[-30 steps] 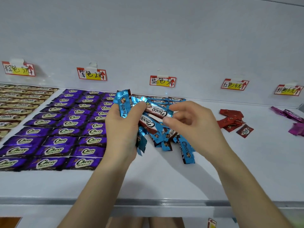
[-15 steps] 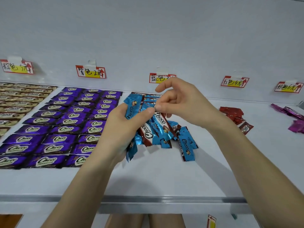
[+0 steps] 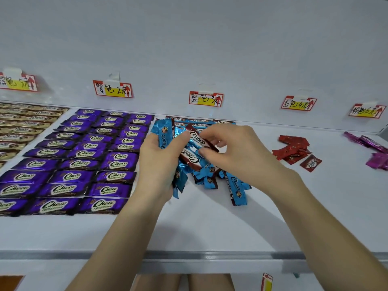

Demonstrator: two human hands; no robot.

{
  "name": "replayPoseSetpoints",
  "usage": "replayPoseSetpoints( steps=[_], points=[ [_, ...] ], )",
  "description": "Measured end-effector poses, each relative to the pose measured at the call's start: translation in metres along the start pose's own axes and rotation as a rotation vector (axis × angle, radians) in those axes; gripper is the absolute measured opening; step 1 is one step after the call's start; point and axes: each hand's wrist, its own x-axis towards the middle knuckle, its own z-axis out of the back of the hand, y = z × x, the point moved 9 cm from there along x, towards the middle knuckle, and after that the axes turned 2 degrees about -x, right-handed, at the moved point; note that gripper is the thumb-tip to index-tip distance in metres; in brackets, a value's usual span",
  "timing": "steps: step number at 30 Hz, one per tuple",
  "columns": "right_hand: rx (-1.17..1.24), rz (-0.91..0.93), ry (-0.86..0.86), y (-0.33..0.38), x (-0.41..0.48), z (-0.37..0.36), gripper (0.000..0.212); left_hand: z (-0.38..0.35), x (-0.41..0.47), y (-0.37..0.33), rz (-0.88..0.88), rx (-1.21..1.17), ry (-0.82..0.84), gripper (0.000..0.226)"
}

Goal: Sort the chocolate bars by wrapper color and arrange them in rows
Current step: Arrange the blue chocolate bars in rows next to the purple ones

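Observation:
My left hand grips a bunch of blue-wrapped Choco bars above the white shelf. My right hand pinches one blue bar at the top of that bunch. More blue bars lie in a loose pile under my hands, and a few blue bars lie in a row at the back wall. Purple bars lie in neat rows on the left. Gold bars lie in rows at the far left.
A heap of red bars lies right of my hands, magenta bars at the far right. Coloured price labels are taped along the back wall. The shelf's metal front edge runs below my forearms.
My right hand came down from the back of the shelf and now pinches a blue bar in the bunch. My left hand has kept hold of the bunch.

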Motion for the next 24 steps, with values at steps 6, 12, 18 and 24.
replayPoseSetpoints(
  steps=[6, 12, 18, 24],
  points=[
    [-0.010, 0.008, -0.003, -0.042, 0.028, -0.001, 0.018, 0.007, 0.001, 0.011, 0.059, 0.012, -0.020, 0.008],
    [-0.216, 0.035, 0.206, -0.081, 0.046, -0.025, 0.024, 0.017, 0.004, 0.021, 0.127, 0.034, -0.041, 0.012],
    [-0.303, 0.080, 0.324, -0.084, 0.053, -0.056, 0.023, 0.020, 0.006, 0.022, 0.131, 0.061, -0.059, 0.015],
    [-0.343, 0.080, 0.318, -0.093, 0.057, -0.068, 0.023, 0.023, 0.006, 0.023, 0.143, 0.030, -0.066, 0.012]
  ],
)
